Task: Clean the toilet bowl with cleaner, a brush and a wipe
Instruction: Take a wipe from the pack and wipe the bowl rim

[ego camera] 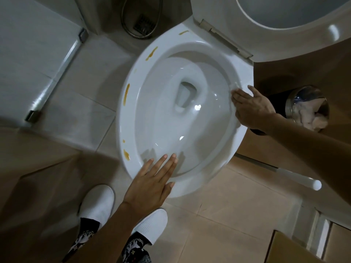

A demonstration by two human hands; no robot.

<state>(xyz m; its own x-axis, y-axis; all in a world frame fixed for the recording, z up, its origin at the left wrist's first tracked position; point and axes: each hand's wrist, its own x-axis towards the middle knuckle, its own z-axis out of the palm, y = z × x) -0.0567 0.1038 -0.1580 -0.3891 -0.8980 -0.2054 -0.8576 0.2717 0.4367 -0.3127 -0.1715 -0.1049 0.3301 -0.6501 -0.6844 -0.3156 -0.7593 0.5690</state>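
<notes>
Underfoot, beige floor tiles (237, 205) surround the stained toilet bowl (131, 114).

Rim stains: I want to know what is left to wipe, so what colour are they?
Yellow-orange streaks along the toilet rim, seen in the head view.

I see the toilet bowl (131, 111) in glossy white ceramic, very smooth, with bright reflections. The floor tiles (228, 205) look matt beige — the waste bin (303, 97) has a polished metal rim, and crumpled soft paper (313, 118) lies inside. The shower hose (140, 34) looks like ribbed metal.
</notes>
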